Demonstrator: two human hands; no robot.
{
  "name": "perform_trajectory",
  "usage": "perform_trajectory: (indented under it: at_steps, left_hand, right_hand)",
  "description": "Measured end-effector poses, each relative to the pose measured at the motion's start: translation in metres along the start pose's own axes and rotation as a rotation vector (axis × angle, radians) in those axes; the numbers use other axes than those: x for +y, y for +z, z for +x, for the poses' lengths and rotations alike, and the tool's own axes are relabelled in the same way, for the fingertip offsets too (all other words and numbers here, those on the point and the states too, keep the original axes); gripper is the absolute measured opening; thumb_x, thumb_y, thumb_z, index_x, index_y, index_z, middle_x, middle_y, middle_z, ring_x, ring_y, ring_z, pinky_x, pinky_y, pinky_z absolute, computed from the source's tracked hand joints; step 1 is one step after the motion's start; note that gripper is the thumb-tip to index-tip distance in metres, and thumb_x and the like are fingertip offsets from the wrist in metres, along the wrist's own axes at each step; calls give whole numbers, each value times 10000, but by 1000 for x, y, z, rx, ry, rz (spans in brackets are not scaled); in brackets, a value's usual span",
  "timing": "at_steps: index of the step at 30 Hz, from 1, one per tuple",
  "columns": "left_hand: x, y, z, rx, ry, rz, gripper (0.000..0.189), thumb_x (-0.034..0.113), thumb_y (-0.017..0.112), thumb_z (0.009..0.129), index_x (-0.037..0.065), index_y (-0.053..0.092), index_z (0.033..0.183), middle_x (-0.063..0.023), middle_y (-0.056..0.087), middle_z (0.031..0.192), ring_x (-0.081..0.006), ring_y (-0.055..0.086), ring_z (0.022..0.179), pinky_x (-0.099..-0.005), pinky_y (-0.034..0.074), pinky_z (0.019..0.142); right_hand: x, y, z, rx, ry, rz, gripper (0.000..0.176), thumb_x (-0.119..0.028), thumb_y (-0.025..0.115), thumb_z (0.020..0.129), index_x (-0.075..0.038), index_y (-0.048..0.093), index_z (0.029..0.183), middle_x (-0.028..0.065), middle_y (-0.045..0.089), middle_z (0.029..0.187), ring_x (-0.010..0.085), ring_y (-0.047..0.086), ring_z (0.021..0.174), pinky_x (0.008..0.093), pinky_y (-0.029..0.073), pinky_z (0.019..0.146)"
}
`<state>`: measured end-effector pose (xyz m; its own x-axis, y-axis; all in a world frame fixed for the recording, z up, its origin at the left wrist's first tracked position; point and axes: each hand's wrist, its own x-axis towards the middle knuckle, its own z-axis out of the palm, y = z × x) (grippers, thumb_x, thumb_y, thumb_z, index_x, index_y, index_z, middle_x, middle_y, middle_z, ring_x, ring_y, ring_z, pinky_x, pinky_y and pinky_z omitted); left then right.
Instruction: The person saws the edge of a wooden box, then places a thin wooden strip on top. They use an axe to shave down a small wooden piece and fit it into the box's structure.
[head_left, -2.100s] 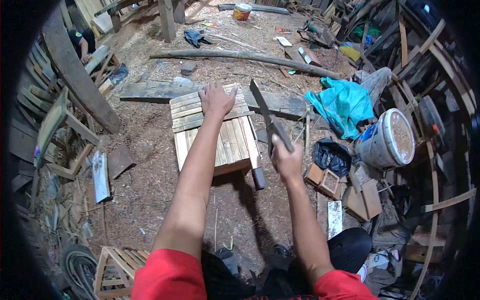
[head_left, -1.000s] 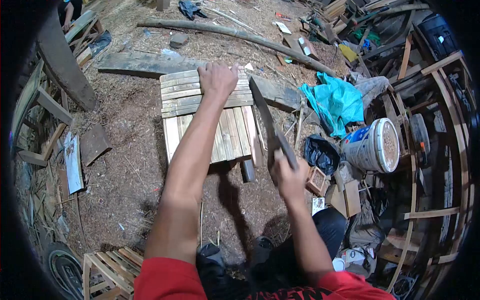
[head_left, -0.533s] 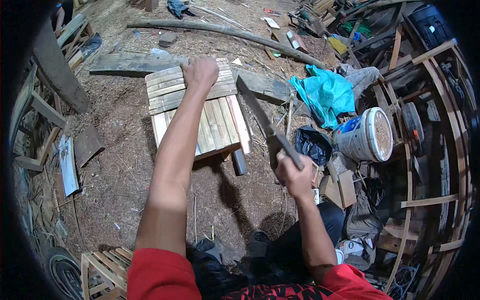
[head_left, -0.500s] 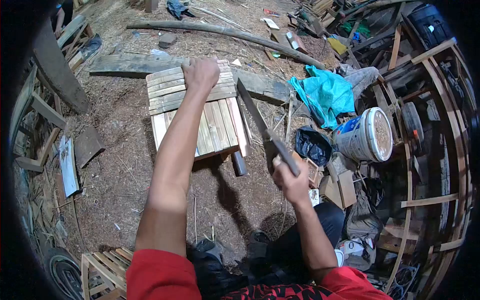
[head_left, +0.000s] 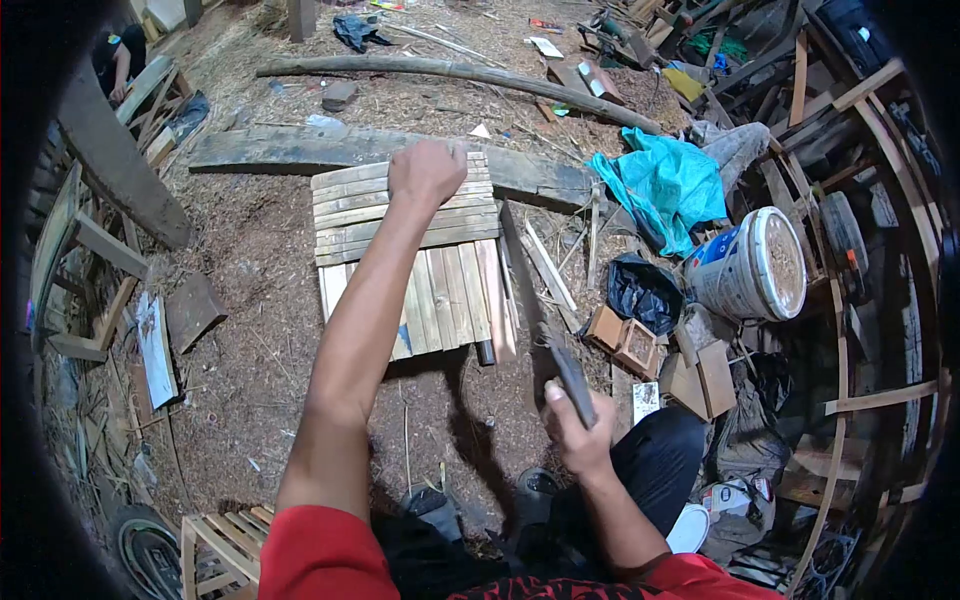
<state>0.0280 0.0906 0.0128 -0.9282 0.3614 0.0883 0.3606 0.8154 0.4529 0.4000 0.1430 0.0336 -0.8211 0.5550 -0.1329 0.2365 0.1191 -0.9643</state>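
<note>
- The fingers of the left hand (head_left: 425,172) were curled over the far edge of the slatted wooden frame (head_left: 365,215), so their tips were hidden.
- Several slats were covered by the left forearm.
- The handle of the knife (head_left: 530,300) was largely enclosed by the right hand (head_left: 572,432); whether its blade touched the frame's edge could not be told.
- Another person (head_left: 120,65) was cut off by the dark rim.
- A crate (head_left: 215,545) was cut by the bottom edge.

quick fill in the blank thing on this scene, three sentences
The left hand rests on ____ of the wooden crate.
The right hand holds the long knife by its ____.
The bucket near the black bag is mainly ____.
Missing words: top, handle, white.
</note>
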Motion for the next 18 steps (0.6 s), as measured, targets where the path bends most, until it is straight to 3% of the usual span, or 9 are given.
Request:
perform_trajectory:
  at_steps: [6, 10, 14, 18]
  left_hand:
    - [-3, 0, 15, -41, -44, 41, 569, 460, 428, 926, -10, 735, 1019, -256, 697, 1063, -416, 666, 1027, -476, 508, 928]
    - [-7, 9, 15, -20, -83, -21, 567, 440, 414, 929, -21, 742, 965, -262, 701, 1026, -419, 679, 986, -490, 516, 904]
    - [-6, 1, 12, 9, -46, 2, 553, 421, 412, 923, -19, 747, 942, -267, 702, 1010, -425, 682, 972, -496, 520, 893]
    - [-4, 5, 14, -38, -94, -38, 526, 403, 419, 913, -4, 750, 953, -260, 703, 1015, -428, 677, 989, -494, 520, 901]
  right_hand:
    - [1, 10, -13, 82, -15, -48, 327, -157, 645, 945, -28, 546, 662, -45, 448, 546, 42, 397, 517, 273, 317, 458]
    - [-7, 12, 16, 65, -106, -207, 352, -174, 641, 950, -40, 546, 639, -47, 456, 534, 44, 410, 500, 275, 326, 454]
    - [1, 30, 60, 41, -24, 7, 347, -185, 648, 950, -50, 538, 651, -45, 498, 555, 54, 451, 505, 265, 342, 459]
    - [-5, 19, 17, 100, 3, -23, 319, -165, 657, 941, -28, 574, 665, -30, 517, 557, 56, 459, 503, 252, 360, 463]
